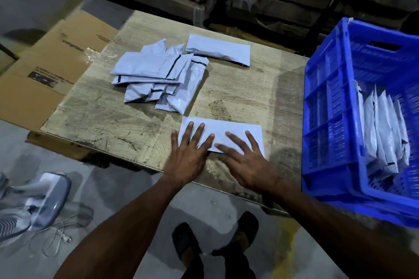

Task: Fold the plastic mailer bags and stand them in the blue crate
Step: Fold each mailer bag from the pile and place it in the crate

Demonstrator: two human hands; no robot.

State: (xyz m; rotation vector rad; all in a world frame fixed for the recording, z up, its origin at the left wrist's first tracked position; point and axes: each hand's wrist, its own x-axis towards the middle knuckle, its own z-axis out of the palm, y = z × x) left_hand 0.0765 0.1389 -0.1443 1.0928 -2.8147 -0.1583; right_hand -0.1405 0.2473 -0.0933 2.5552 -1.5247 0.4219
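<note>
Both hands flat, fingers spread: my left hand (189, 156) and right hand (246, 161) press the mailer (221, 130) on the surface's (113, 120) near edge, long axis left-right. Crate (328, 106) sits right, nearer my right hand.

The blue crate (328, 120) runs off the right edge, both hands (188, 156) cover the near mailer's (226, 128) near edge, and lower bags in the pile (158, 75) lie partly buried.
</note>
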